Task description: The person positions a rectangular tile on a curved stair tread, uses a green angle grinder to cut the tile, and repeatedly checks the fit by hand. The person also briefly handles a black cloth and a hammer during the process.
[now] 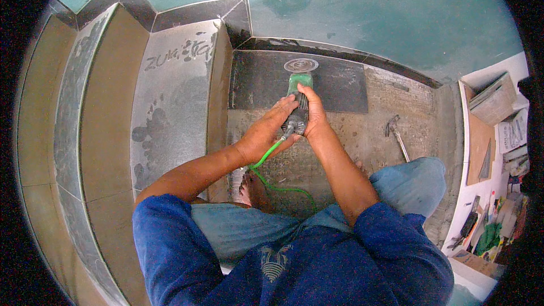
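You have the angle grinder (297, 107) near the middle of the frame, with the fingers of both hands grasping its dark body. Your left hand (265, 131) comes in from the lower left and closes on the body's left side; your right hand (315, 115) wraps the right side, its thumb pointing up the frame beside the green head. The rest of your right fingers are mostly hidden by the tool. Beyond your fingertips, toward the top of the frame, the round disc (301, 66) sits over the upper part of the dark tile (258, 82); whether it touches the surface, you cannot tell from here. From the grinder's lower end, the green cord (268, 157) runs below your left hand toward the lower middle. A hammer (398, 136) lies on the floor (345, 136), right of centre, well apart from your fingers.
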